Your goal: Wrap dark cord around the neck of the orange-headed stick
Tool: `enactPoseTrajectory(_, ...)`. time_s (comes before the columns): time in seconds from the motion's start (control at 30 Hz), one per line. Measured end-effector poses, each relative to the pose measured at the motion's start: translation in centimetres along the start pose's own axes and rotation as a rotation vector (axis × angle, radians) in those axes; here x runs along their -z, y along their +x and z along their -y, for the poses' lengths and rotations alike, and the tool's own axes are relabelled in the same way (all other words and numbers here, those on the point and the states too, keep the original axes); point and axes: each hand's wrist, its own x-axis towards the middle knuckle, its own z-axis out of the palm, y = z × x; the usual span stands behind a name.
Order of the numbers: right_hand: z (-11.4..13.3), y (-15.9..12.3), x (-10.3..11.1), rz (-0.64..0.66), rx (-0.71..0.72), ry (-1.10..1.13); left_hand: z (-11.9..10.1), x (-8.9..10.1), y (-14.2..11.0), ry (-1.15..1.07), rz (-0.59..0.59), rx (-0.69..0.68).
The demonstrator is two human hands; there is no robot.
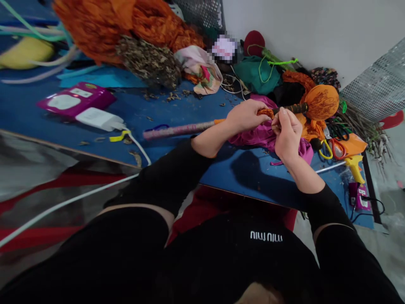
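A stick with an orange cloth-covered ball [322, 102] at its right end lies across the front of me. Dark wrapping covers the stick's neck [292, 109], and patterned orange cloth [265, 113] shows around it between my hands. My left hand [245, 116] is closed around the stick from the left. Thumb and fingers of my right hand [287, 131] are pinched together right by the orange cloth; what they hold is hidden. A pinkish wrapped rod [180, 129] lines up with the stick beyond my left wrist. Magenta cloth [253, 134] lies beneath both hands.
Orange fabric [104, 25] and dry plant matter [148, 61] are heaped at the back left. Green cloth [257, 74] lies behind my hands. Scissors [330, 148] and a yellow-handled glue gun [356, 166] are at right. A purple device [77, 99] with a white cable sits left.
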Motion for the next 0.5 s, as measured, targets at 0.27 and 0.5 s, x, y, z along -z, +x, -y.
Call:
enactPoseTrajectory(0.27,1.4,3.4,4.1,0.261,0.29,-0.26,-1.0,0.6,-0.5,0.131,0.057,0.03)
enactPoseTrajectory(0.5,1.7,3.6,4.6,0.313,0.165,-0.262,-1.0,0.1,-0.8,0.11,0.077,0.005)
